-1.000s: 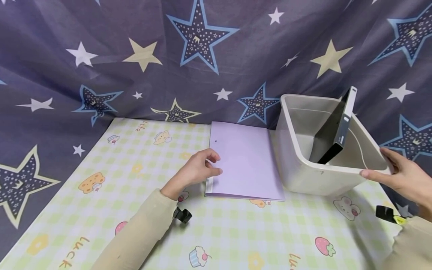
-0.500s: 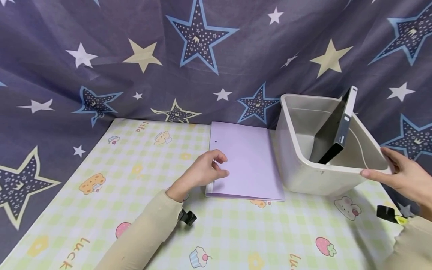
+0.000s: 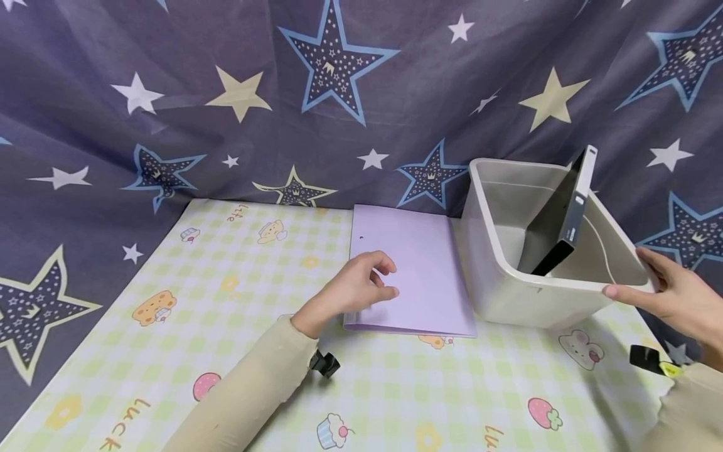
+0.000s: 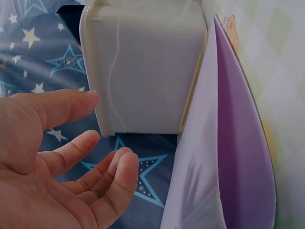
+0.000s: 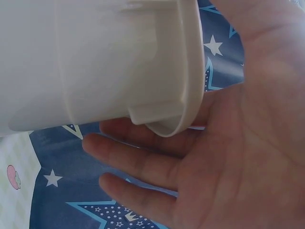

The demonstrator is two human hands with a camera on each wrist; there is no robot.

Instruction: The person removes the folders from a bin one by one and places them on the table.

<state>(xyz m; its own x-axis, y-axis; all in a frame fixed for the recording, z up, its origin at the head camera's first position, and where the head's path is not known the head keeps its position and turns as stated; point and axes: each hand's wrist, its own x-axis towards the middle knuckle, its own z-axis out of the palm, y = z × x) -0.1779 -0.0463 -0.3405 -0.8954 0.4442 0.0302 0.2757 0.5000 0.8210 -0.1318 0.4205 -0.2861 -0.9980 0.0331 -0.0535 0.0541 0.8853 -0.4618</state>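
A purple folder (image 3: 415, 270) lies on the table, and its near edge gapes slightly in the left wrist view. My left hand (image 3: 361, 282) hovers over the folder's left part, fingers loosely bent, nothing between thumb and fingertips. To the right is a light grey plastic bin (image 3: 525, 295), in which a black binder (image 3: 556, 220) leans at a slant, its upper end above the rim. My right hand (image 3: 678, 298) holds the bin at its near right corner. The thumb lies on the front rim; in the right wrist view the other fingers (image 5: 138, 160) reach along the outside.
A checked cloth with printed cartoons covers the table (image 3: 271, 389). Behind it hangs a dark curtain (image 3: 186, 94) with stars, close to the far sides of the bin and folder. The bin stands near the table's right edge.
My left hand has drifted to the right, from the folder's left edge to farther over it. My right hand, the bin, the binder and the folder have stayed in place.
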